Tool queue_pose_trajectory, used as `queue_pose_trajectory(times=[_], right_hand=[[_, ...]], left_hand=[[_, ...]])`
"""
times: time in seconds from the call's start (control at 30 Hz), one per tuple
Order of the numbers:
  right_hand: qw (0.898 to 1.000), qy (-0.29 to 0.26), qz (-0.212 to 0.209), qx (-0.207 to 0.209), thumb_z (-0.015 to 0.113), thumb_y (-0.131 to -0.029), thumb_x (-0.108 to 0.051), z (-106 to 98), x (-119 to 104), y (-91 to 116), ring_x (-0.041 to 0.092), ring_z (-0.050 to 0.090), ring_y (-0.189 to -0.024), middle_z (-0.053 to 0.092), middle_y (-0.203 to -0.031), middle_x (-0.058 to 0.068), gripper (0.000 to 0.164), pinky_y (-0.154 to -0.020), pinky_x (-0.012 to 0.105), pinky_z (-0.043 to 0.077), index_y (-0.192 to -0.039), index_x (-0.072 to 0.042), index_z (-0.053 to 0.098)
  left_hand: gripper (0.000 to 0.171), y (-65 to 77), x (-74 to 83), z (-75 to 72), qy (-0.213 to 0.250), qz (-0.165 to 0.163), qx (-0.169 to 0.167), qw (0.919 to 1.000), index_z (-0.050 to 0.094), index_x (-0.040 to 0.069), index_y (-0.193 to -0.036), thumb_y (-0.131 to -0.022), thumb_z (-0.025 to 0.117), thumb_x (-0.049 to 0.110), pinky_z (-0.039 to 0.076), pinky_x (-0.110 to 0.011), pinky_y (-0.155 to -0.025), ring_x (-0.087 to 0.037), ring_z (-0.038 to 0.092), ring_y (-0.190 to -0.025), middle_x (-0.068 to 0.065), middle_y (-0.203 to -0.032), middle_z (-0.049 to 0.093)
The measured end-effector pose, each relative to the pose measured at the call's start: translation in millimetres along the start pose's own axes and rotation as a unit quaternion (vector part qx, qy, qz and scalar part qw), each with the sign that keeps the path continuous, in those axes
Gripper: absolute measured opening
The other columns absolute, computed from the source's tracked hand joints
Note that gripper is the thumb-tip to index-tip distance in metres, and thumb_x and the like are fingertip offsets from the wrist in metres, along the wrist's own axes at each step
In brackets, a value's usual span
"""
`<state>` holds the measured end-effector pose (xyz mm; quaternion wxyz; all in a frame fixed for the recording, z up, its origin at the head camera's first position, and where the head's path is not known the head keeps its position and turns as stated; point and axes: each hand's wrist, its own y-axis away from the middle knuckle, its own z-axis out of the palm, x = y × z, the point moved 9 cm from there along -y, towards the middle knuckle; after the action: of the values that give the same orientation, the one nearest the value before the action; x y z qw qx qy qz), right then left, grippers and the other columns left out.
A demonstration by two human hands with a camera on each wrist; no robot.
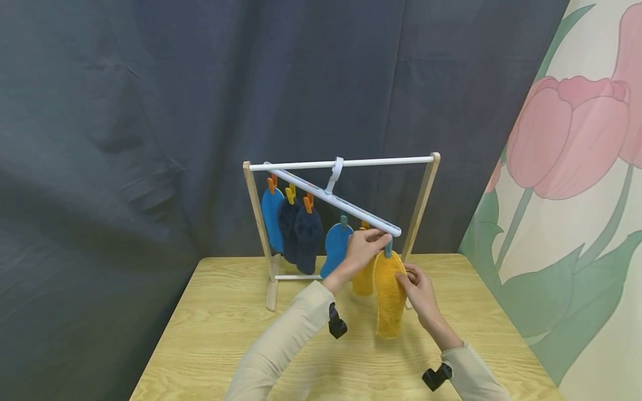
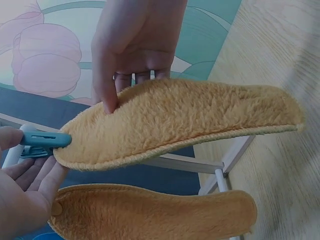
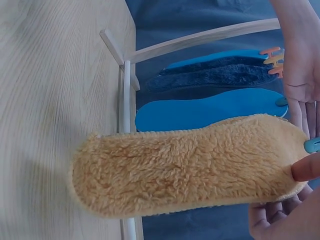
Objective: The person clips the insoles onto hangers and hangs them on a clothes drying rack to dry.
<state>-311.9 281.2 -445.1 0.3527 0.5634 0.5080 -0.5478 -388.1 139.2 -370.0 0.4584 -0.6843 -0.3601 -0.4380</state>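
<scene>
A fuzzy yellow insole hangs toe-up from a teal clothespin at the near right end of the white hanger. My left hand pinches that clothespin between thumb and fingers, just below the bar. With thumb and fingers, my right hand pinches the insole's right edge near its upper part; in the right wrist view the thumb presses on the fuzzy face. Behind it hangs a second yellow insole, partly hidden by the left hand in the head view.
The hanger slants from a wooden rack with a white top rail. Also clipped along it are a blue insole, two dark insoles and another blue one at the far end. A dark curtain stands behind the table.
</scene>
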Motion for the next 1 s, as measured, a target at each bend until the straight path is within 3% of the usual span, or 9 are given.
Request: queue_pose_trajectory(times=[0.33,0.6,1.0], right_hand=[[0.999,0.023,-0.041,0.013,0.052,-0.103,-0.006,-5.7,-4.1,-0.4,0.004,0.059,-0.084,0.064,-0.113,0.028,0.03,-0.073,0.018,0.052,-0.127,0.011,0.052],[0.996,0.055,-0.066,0.019,0.052,-0.103,-0.007,-6.2,-2.9,1.2,0.005,0.058,-0.086,0.062,-0.116,0.03,0.03,-0.072,0.017,0.051,-0.126,0.011,0.053],[0.993,0.087,-0.063,0.043,0.053,-0.103,-0.007,-7.6,-2.9,1.2,0.004,0.056,-0.085,0.061,-0.117,0.031,0.027,-0.071,0.012,0.048,-0.122,0.011,0.055]], left_hand=[[0.028,0.2,0.5,2.4,0.023,0.031,-0.019,0.9991,0.075,0.007,-0.114,-0.094,0.071,0.027,0.056,-0.021,-0.073,-0.005,0.066,-0.086,0.0,-0.1,0.074],[0.031,3.0,-0.6,3.0,0.052,0.036,-0.046,0.9969,0.071,0.004,-0.121,-0.095,0.069,0.021,0.055,-0.023,-0.083,-0.009,0.066,-0.098,-0.003,-0.112,0.072],[0.036,5.9,-4.6,-0.3,0.055,0.042,-0.091,0.9935,0.066,0.005,-0.129,-0.096,0.067,0.02,0.055,-0.024,-0.086,-0.012,0.066,-0.104,-0.005,-0.124,0.068]])
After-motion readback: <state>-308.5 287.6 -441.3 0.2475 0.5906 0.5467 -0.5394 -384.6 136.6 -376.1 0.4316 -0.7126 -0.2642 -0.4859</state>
